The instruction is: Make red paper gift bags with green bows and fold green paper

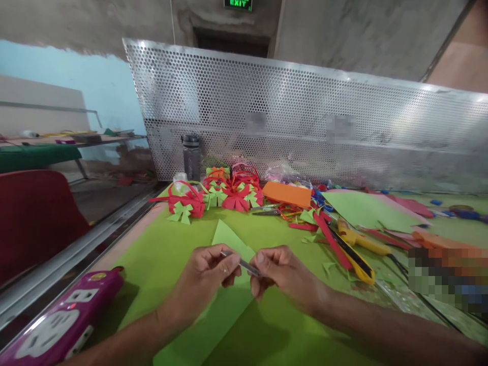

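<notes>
My left hand (211, 267) and my right hand (276, 269) are close together over the table's middle. Between them they pinch a slim, grey, metallic-looking strip (246, 265), one end in each hand. It is too small to name for certain. Under the hands lies a light green paper sheet (213, 325), its pointed far corner showing beyond my fingers. The fingertips partly cover both the strip and the paper.
Red and green paper baskets (186, 206) stand at the back, near a dark bottle (191, 157). A yellow glue gun (362, 239) and a yellow-and-black cutter (353, 256) lie right among scraps. A purple power strip (64, 320) sits at the left edge. Perforated metal panel (305, 101) behind.
</notes>
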